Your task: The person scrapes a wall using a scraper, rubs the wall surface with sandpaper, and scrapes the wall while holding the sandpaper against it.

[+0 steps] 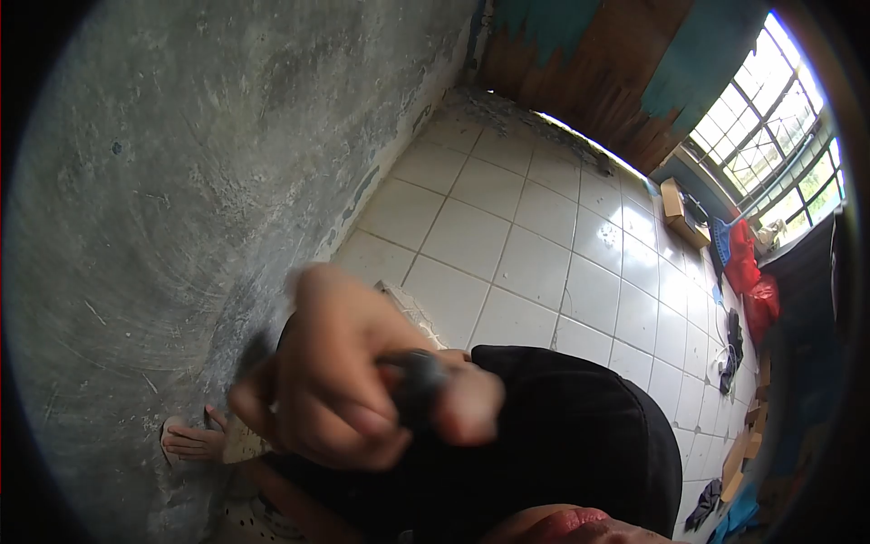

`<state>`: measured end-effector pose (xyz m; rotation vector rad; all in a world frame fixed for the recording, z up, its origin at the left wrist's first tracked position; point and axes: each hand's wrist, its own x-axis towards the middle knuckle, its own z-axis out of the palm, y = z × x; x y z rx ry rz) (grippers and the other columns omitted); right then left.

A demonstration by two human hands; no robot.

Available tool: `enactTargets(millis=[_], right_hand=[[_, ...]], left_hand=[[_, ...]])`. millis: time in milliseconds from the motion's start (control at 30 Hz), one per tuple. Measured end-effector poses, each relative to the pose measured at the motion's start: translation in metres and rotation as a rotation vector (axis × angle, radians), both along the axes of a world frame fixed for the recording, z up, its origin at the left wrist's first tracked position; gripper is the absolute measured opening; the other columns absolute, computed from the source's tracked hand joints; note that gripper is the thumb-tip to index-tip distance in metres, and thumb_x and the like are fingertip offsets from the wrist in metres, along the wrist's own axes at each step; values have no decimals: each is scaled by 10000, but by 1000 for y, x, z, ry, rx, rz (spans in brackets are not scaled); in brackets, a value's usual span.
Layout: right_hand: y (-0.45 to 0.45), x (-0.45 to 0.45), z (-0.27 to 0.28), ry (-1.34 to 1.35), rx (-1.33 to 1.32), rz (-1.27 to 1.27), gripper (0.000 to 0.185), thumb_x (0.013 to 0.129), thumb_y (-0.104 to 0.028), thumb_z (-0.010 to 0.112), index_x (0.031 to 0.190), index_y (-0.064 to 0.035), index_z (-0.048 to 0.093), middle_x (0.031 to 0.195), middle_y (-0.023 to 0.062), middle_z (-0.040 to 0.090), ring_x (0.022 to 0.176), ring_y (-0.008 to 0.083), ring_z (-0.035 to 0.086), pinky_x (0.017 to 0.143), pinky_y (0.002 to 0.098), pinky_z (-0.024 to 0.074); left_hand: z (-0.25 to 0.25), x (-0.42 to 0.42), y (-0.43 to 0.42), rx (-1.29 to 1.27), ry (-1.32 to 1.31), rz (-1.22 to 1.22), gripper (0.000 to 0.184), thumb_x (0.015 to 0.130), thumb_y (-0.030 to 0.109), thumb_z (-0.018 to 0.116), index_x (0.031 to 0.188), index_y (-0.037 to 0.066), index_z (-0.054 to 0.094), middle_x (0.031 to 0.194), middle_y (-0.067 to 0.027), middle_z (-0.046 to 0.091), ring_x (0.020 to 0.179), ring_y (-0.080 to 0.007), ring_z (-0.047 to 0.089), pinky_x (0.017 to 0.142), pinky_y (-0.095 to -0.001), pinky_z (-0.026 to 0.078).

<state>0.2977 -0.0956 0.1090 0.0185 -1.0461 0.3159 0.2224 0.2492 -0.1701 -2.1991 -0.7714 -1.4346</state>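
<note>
My right hand [340, 381] is raised close to the camera and blurred. Its fingers are closed around a dark object [419, 385]; a pinkish blurred end sits beside it, and I cannot make out its kind. Lower left, my left hand [195, 442] lies with fingers stretched out against the grey wall [181, 181]. A pale rounded edge shows at its fingertips, and a beige piece [243, 442] is beside its wrist, partly hidden by my right hand.
White floor tiles [526, 263] run beside the wall. A worn teal and brown wooden panel [616, 63] stands at the far end. Near the barred window [770, 109] are a cardboard box [681, 216] and red bags [752, 281]. Black clothing [562, 435] covers my body.
</note>
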Motion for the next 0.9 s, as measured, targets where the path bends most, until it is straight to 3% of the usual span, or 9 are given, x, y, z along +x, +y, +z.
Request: enactTargets(millis=[100,167,200,233,467,600,700,800,900], right_hand=[[8,10,-10,175,-357,146,429,837,-356,715,926,-3,489,738,9,551,579,36,527,511,151,323],[40,34,-39,-51,-401,27,255,855,-115,718,941,0,508,781,26,579,629,11,534,521,168,369],[56,37,-50,-46,-418,-10,197,872,-77,722,923,-39,535,641,-14,576,489,13,460,438,181,310],[61,42,-55,-33,-526,46,177,872,-75,722,918,-30,557,682,-9,588,522,17,481,459,182,328],[121,59,-147,71,-913,58,129,871,-123,746,871,-43,644,688,-35,571,525,17,452,452,216,315],[126,78,-163,355,-880,86,123,893,-165,729,885,-84,636,654,-67,498,527,20,392,479,214,295],[133,92,-193,647,-810,218,118,927,-228,696,901,-162,602,644,-97,341,571,39,293,529,219,247],[139,103,-219,903,-760,230,122,931,-242,693,885,-181,597,657,-95,352,580,42,297,529,227,246],[147,104,-227,922,-809,165,152,917,-261,700,855,-193,579,657,-96,356,574,55,306,532,229,247]], left_hand=[[10,-6,-12,-81,32,-18,861,956,578,510,1535,-2,249,1581,-293,195,1461,-447,227,1148,-587,230],[12,-6,-13,-121,45,-30,870,953,607,487,1532,0,257,1576,-292,213,1448,-463,252,1147,-595,221],[10,-8,-10,-102,63,-67,862,963,591,484,1549,18,216,1596,-280,152,1474,-449,172,1159,-592,179],[10,-8,-9,-84,81,-104,858,972,575,480,1565,36,174,1616,-268,91,1501,-436,92,1171,-589,137],[12,-8,-14,-140,47,-95,880,959,569,519,1558,20,181,1609,-279,108,1492,-442,122,1174,-588,129],[10,-7,-12,-155,53,-95,892,954,520,567,1547,-22,179,1606,-291,92,1490,-458,97,1178,-588,109],[8,-6,-10,-141,59,-93,900,954,528,564,1548,-23,172,1609,-289,77,1490,-461,88,1177,-592,104],[6,-5,-7,-136,50,-89,907,953,538,561,1547,-25,171,1609,-290,75,1489,-466,84,1174,-599,100],[5,-5,-8,-131,49,-90,914,950,548,559,1545,-28,172,1606,-296,81,1487,-472,82,1171,-607,100]])
